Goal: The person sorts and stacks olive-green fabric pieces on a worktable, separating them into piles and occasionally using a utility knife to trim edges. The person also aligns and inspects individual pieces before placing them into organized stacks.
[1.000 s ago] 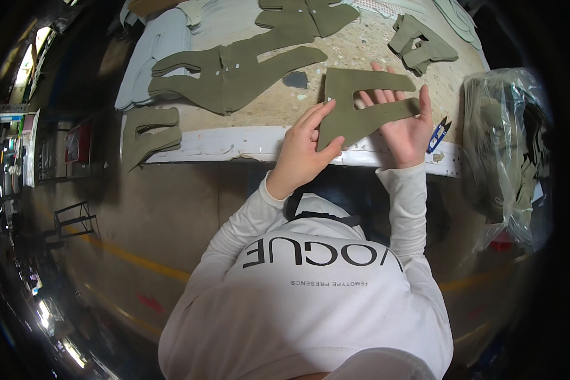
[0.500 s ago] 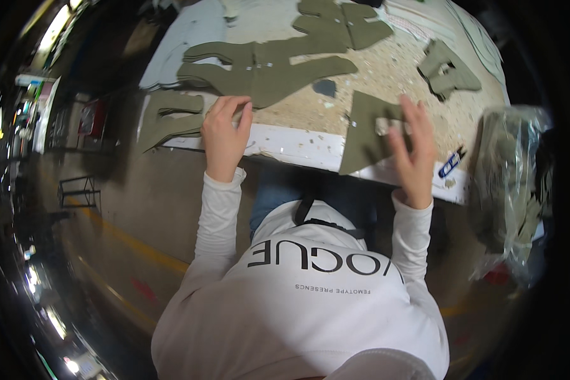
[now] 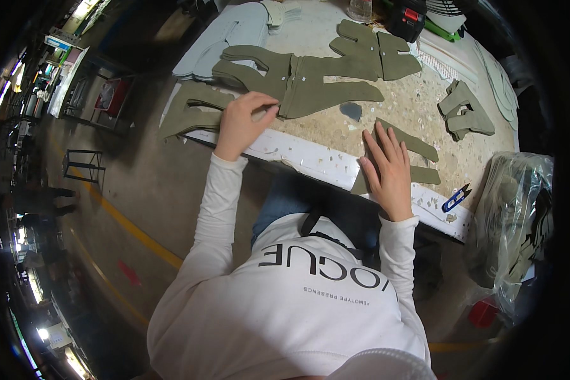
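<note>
My left hand [image 3: 244, 125] is at the near edge of a pile of olive-green cut pieces [image 3: 320, 100]. Its thumb and forefinger come together there in a pinch; what lies between the tips is too small to make out. Beneath that hand's fingers is another olive stack [image 3: 199, 120], forked in shape. My right hand [image 3: 390, 170] lies flat, fingers stretched, over an olive forked piece [image 3: 424, 175] near the table's front edge. The palm hides the middle of that piece. Small pale tags [image 3: 302, 79] dot the pile on the left.
Blue-handled thread snips [image 3: 456, 199] lie by the front right edge. A clear plastic bag [image 3: 513, 215] of olive pieces hangs beside the table. Farther back are another olive stack [image 3: 465, 113], pale blue pieces [image 3: 221, 41], a dark scrap [image 3: 351, 112] and a black-and-red device [image 3: 404, 22].
My right hand has come down and left onto the olive piece, which it now presses flat. My left fingertips have drawn together at the pile's edge. The whole view has shifted.
</note>
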`<state>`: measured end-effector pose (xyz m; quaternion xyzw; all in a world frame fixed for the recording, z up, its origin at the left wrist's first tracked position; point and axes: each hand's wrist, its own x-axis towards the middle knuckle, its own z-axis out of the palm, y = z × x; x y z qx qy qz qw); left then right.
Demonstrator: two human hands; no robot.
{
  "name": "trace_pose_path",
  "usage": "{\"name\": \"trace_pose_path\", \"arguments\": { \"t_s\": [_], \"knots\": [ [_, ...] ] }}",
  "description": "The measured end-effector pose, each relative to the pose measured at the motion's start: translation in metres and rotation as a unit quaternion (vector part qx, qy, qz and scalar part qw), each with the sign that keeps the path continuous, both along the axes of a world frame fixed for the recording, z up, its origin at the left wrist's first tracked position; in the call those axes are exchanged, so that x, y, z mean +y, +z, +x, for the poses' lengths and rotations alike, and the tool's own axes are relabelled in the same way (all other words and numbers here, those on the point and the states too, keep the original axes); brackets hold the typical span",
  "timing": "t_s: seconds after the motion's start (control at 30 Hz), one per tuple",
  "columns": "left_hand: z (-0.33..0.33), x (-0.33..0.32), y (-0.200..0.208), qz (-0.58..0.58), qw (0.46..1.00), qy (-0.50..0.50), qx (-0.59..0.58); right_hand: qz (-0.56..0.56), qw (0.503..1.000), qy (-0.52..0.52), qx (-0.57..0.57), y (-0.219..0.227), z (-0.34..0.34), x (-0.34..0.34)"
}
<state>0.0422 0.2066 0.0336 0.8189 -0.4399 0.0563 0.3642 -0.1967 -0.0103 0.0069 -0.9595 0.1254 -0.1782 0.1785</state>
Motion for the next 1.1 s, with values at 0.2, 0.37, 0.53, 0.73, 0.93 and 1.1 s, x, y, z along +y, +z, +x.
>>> {"name": "trace_pose_path", "arguments": {
  "t_s": [0.2, 0.37, 0.53, 0.73, 0.93, 1.1],
  "knots": [
    [0.011, -0.013, 0.011, -0.123, 0.985, 0.108, 0.051, 0.038, 0.997, 0.011, -0.069, 0.010, -0.005, 0.003],
    [-0.024, -0.031, 0.016, -0.182, 0.980, 0.049, -0.062, 0.061, 0.994, 0.079, -0.050, 0.022, -0.028, 0.023],
    [-0.091, -0.044, -0.016, -0.116, 0.990, -0.071, -0.040, 0.057, 0.996, 0.033, -0.065, 0.016, -0.039, 0.036],
    [-0.129, -0.038, -0.038, -0.116, 0.984, -0.138, -0.014, 0.066, 0.990, 0.005, -0.128, 0.005, -0.045, 0.034],
    [-0.155, -0.030, -0.038, -0.108, 0.974, -0.199, -0.011, 0.054, 0.988, 0.003, -0.146, -0.003, -0.057, 0.044],
    [-0.162, -0.028, -0.033, -0.106, 0.969, -0.225, -0.012, 0.056, 0.986, 0.003, -0.155, -0.004, -0.062, 0.052]
  ]
}}
